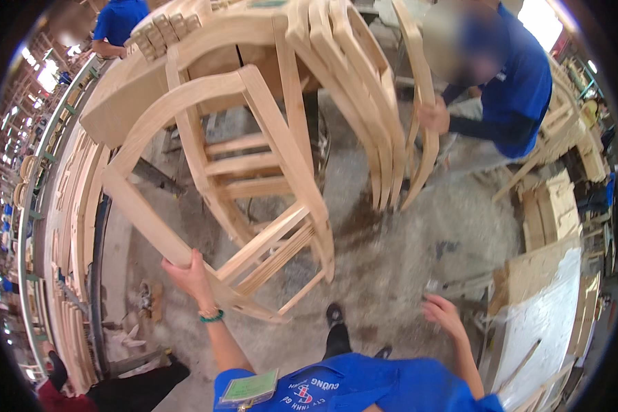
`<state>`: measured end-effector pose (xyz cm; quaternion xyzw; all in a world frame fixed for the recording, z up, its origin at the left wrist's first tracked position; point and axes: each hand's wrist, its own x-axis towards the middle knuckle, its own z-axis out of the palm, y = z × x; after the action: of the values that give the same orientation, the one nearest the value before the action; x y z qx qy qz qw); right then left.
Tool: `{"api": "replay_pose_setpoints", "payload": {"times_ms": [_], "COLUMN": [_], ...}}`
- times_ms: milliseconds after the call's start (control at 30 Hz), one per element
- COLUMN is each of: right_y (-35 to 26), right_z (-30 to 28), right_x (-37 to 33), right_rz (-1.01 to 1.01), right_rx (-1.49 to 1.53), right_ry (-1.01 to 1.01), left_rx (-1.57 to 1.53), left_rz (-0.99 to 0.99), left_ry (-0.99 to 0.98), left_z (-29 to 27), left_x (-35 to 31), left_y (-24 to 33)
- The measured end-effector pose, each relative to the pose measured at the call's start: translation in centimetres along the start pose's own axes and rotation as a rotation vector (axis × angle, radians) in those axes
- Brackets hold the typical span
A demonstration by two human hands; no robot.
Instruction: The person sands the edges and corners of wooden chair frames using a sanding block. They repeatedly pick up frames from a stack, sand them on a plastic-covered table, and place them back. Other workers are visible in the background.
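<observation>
My left hand (191, 276), with a green bracelet at its wrist, is closed round the lower left rail of a pale wooden chair frame (281, 137). The frame stands tilted, with curved upper rails and slats between its lower members. My right hand (444, 313) hangs away from the frame at the right, fingers loosely apart and gripping nothing that I can see. Behind the held piece stands another slatted frame (193, 147), partly hidden by it.
Several curved wooden frames (353, 89) lean on a wooden-topped table (110, 113). At the right, a co-worker in blue (525, 82) grips a curved wooden piece (419, 62). A pale board (539, 309) stands near my right side. Wooden parts (79, 226) line the left.
</observation>
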<state>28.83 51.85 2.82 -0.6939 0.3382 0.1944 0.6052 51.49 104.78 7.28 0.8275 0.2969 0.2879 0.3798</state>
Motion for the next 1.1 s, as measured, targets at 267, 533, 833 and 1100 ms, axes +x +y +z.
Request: {"api": "replay_pose_setpoints", "payload": {"times_ms": [267,533,833,1100], "right_y": [-9.0,-7.6,-2.6,2.8], "right_z": [23.8,20.4,10.8,-2.9], "right_x": [-0.2,4.2,-2.1,-13.5], "right_rz": [-0.084,0.076,0.038,-0.44], "right_rx": [0.317,0.922,1.014,1.077], "right_ry": [-0.592,-0.564,-0.435,-0.477], "left_rx": [-0.773,-0.887,-0.844,-0.767], "left_rz": [-0.071,-0.474,-0.934,-1.055], "left_ry": [-0.602,-1.387,-1.73,-1.84], "left_z": [-7.6,5.0,16.3,12.7], "left_x": [-14.4,-19.5,-34.6,-45.7], "left_y": [2.9,-0.1,5.2,11.5]}}
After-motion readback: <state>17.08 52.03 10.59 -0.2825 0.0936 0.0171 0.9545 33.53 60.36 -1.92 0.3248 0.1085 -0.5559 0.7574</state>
